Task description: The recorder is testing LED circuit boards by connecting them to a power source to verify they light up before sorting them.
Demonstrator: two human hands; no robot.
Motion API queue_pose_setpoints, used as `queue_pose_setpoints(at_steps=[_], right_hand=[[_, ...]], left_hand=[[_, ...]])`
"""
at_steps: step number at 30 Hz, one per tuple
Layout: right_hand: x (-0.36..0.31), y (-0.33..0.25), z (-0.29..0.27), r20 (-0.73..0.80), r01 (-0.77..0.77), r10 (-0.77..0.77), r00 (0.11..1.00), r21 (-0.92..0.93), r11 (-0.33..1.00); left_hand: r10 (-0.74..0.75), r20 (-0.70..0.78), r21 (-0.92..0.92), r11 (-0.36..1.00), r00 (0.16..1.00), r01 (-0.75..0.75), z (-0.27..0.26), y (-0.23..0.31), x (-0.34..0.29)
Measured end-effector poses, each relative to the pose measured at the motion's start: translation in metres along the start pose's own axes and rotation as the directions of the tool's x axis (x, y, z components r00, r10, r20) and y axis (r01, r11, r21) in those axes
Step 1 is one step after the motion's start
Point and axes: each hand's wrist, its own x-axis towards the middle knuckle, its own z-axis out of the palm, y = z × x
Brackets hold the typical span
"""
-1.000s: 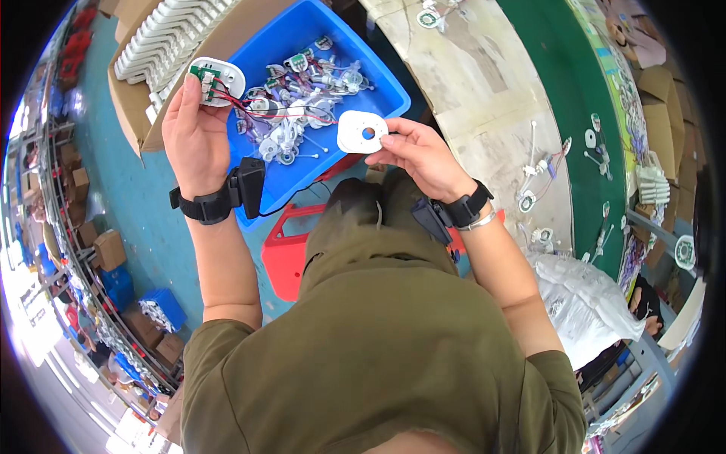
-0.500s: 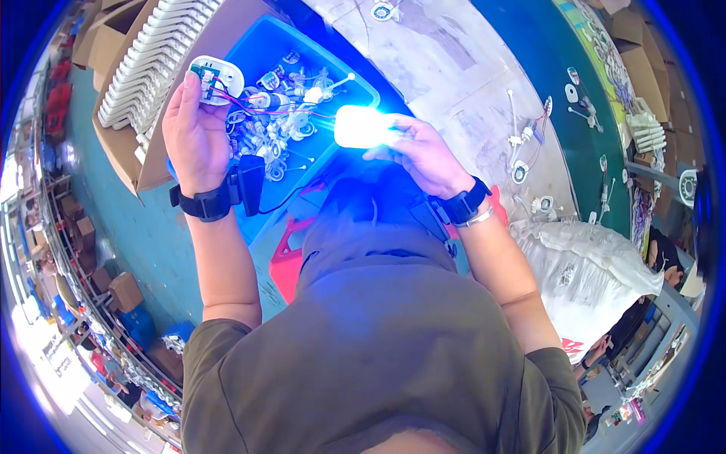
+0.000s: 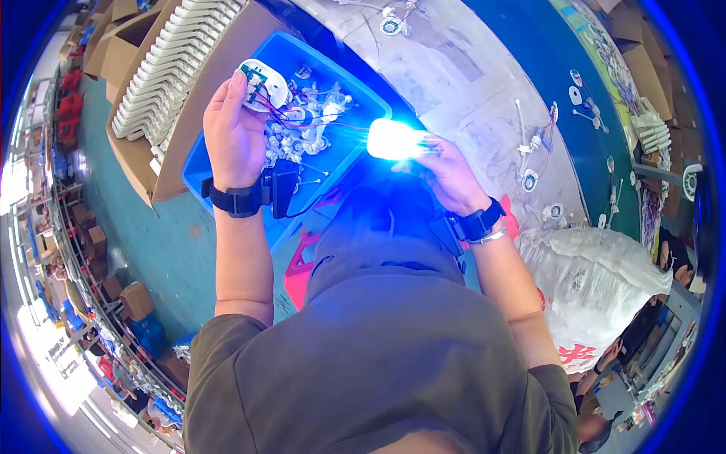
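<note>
Holding two parts up over the blue bin, you have your left hand raised at the bin's left side, its fingers closed around a white oval housing with a small green circuit board showing in its open face. Red and dark wires run from that housing down toward the heap of clear-and-white wired parts lying in the bin. Your right hand is over the bin's right corner, fingertips pinching a lit module that glows bright white-blue, so strongly that its outline is washed out and you cannot tell its shape. The two hands are well apart, with the heap of parts between them. Each wrist carries a black band, and a small black box sits at the left one. A cardboard box packed with a row of white ribbed pieces stands just beside the bin on its left. To the right, the pale surface carries scattered small white fittings with leads, and a big clear plastic bag lies near your right elbow.
</note>
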Motion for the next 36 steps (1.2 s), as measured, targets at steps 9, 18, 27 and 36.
queue_pose_setpoints(at_steps=[9,18,27,36], right_hand=[[0.01,0.015,-0.006,-0.001,-0.011,0.011,1.0,0.014,1.0],[0.03,0.051,-0.029,-0.15,-0.228,0.21,0.966,-0.12,0.966],[0.003,0.049,-0.085,-0.319,-0.315,0.276,0.907,-0.077,0.946],[-0.012,0.04,-0.105,-0.42,-0.34,0.306,0.855,-0.008,0.94]], left_hand=[[-0.01,-0.017,0.021,1.0,1.0,0.011,-0.007,-0.004,0.002],[-0.05,-0.22,0.021,0.998,0.974,0.056,-0.044,-0.013,-0.012],[-0.078,-0.377,0.031,0.995,0.923,0.097,-0.091,-0.02,-0.024],[-0.501,-0.401,-0.182,0.864,0.767,0.469,-0.145,-0.072,0.05]])
